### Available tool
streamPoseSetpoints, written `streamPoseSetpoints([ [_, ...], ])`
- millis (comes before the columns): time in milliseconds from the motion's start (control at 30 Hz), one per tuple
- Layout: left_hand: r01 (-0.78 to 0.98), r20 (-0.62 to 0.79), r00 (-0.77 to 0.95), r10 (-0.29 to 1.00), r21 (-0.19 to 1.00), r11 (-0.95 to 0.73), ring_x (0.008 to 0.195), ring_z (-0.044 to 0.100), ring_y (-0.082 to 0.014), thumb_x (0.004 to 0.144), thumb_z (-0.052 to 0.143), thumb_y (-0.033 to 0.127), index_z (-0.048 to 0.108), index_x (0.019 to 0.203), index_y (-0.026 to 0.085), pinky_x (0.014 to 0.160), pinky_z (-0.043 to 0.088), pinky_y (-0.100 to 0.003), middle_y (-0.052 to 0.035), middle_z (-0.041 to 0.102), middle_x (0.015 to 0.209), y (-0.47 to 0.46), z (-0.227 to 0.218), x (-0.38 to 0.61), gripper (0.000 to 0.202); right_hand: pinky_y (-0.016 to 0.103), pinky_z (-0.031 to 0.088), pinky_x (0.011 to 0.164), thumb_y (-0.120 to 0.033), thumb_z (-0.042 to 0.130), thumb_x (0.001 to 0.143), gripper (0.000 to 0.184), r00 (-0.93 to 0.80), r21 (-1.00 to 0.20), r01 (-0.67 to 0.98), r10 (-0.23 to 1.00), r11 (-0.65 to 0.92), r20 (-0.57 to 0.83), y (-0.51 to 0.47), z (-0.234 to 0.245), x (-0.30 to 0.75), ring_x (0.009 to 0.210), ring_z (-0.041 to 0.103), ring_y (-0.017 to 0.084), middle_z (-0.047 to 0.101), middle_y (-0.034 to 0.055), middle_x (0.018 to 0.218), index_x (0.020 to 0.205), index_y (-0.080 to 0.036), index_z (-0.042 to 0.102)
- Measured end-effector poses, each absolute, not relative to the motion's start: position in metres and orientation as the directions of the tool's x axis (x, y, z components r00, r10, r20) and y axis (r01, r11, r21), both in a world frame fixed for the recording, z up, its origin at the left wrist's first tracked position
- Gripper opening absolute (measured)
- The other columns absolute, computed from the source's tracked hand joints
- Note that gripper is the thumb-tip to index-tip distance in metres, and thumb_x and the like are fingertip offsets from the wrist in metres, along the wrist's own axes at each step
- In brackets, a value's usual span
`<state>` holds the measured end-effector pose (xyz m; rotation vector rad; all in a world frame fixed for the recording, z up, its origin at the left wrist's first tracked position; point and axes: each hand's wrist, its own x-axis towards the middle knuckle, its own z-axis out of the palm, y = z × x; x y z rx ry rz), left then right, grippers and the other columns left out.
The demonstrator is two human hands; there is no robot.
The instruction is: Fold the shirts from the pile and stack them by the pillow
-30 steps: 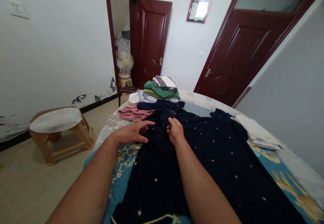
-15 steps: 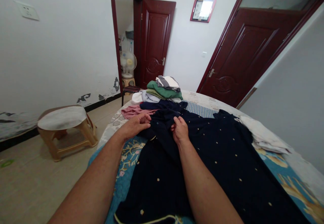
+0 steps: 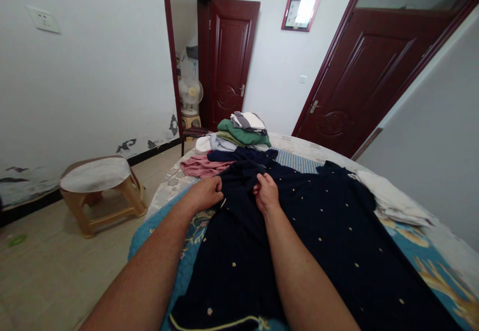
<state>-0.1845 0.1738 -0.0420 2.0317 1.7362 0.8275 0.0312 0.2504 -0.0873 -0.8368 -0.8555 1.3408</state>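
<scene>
On the bed (image 3: 434, 266), spread out flat and not folded yet: a dark blue dress (image 3: 318, 231) with small dots. Pinched at its top edge by the left hand (image 3: 205, 195) and the right hand (image 3: 266, 195), both closed on the cloth. Looks only just begun. Already folded and stacked behind it: a pile of clothes (image 3: 241, 131). Loose nearby: a pink cloth (image 3: 204, 165) and a white cloth (image 3: 392, 199).

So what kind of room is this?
Most likely a bedroom in a home: a bed with a flowery cover, a stack of folded clothes on it, and a dark red door.
</scene>
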Motion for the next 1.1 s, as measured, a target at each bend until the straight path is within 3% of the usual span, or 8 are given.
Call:
streamPoseSetpoints([
  [67,0.76,0.209,0.008,0.978,0.634,-0.142,0.062,0.049,-0.0179,0.067,0.065,0.019,0.057,0.068,0.023,0.061,0.028,-0.03,0.0002,0.059,0.066,0.176,-0.041,-0.187,0.008,0.017,0.031,0.037,-0.041,0.08,0.071,0.033,0.046,-0.89,-0.452,0.998,0.058,0.041,0.251,-0.087,0.031,0.042,0.047,0.007,0.055,-0.0084,0.057,0.089,-0.022,0.06],
  [167,0.613,0.146,-0.063,0.987,0.786,-0.077,0.066,0.054,-0.0182,0.072,0.064,0.023,0.064,0.075,0.021,0.061,0.033,-0.029,-0.0004,0.063,0.071,0.177,-0.036,-0.195,0.004,0.017,0.032,0.037,-0.04,0.078,0.071,0.035,0.071,-0.897,-0.436,0.996,0.071,0.044,0.253,-0.088,0.031,0.043,0.047,0.008,0.058,-0.0077,0.06,0.097,-0.022,0.064],
  [300,0.152,-0.017,0.05,0.999,0.988,0.009,0.089,0.066,-0.0202,0.08,0.071,0.037,0.074,0.101,0.019,0.073,0.047,-0.029,-0.0056,0.074,0.102,0.174,-0.029,-0.205,0.028,0.02,0.036,0.041,-0.041,0.072,0.075,0.036,0.101,-0.932,-0.336,0.989,0.136,0.108,0.254,-0.085,0.033,0.047,0.049,0.01,0.061,-0.0067,0.064,0.106,-0.022,0.067],
  [433,-0.16,0.007,0.186,0.983,0.987,0.024,0.097,0.069,-0.022,0.08,0.079,0.042,0.072,0.114,0.017,0.082,0.052,-0.033,-0.0118,0.073,0.113,0.168,-0.023,-0.206,0.043,0.025,0.051,0.063,-0.039,0.064,0.085,0.027,0.122,-0.943,-0.091,0.943,0.32,0.308,0.248,-0.072,0.031,0.071,0.062,0.015,0.072,-0.0008,0.085,0.104,-0.022,0.073],
  [500,-0.195,0.043,0.181,0.983,0.981,-0.007,0.096,0.07,-0.0228,0.08,0.079,0.044,0.071,0.113,0.016,0.081,0.053,-0.033,-0.0126,0.074,0.112,0.168,-0.022,-0.202,0.044,0.028,0.053,0.078,-0.037,0.063,0.087,0.024,0.098,-0.918,-0.023,0.915,0.395,0.391,0.242,-0.063,0.027,0.085,0.065,0.018,0.074,0.0008,0.094,0.102,-0.023,0.075],
  [567,-0.206,0.054,0.163,0.985,0.978,-0.019,0.092,0.069,-0.0222,0.081,0.078,0.046,0.071,0.111,0.016,0.078,0.052,-0.032,-0.0116,0.074,0.108,0.17,-0.025,-0.194,0.043,0.029,0.051,0.084,-0.036,0.063,0.088,0.022,0.044,-0.904,-0.01,0.903,0.428,0.427,0.235,-0.055,0.02,0.089,0.065,0.019,0.074,0.0011,0.094,0.1,-0.023,0.076],
  [767,-0.219,0.096,0.014,0.995,0.971,-0.09,0.067,0.06,-0.0136,0.079,0.079,0.046,0.066,0.089,0.017,0.066,0.046,-0.026,0.0002,0.068,0.079,0.183,-0.037,-0.164,0.034,0.028,0.05,0.082,-0.036,0.062,0.09,0.021,-0.187,-0.92,-0.073,0.901,0.384,0.391,0.219,-0.053,0.001,0.088,0.064,0.019,0.073,0.0006,0.093,0.1,-0.023,0.075],
  [1100,-0.166,0.125,0.012,0.992,0.979,-0.121,0.068,0.059,-0.014,0.069,0.071,0.027,0.064,0.089,0.019,0.065,0.046,-0.026,0.0016,0.065,0.078,0.18,-0.033,-0.158,0.023,0.026,0.049,0.07,-0.04,0.066,0.087,0.022,-0.184,-0.936,-0.117,0.919,0.332,0.349,0.22,-0.052,0.001,0.074,0.06,0.017,0.068,-0.0008,0.083,0.101,-0.024,0.07],
])
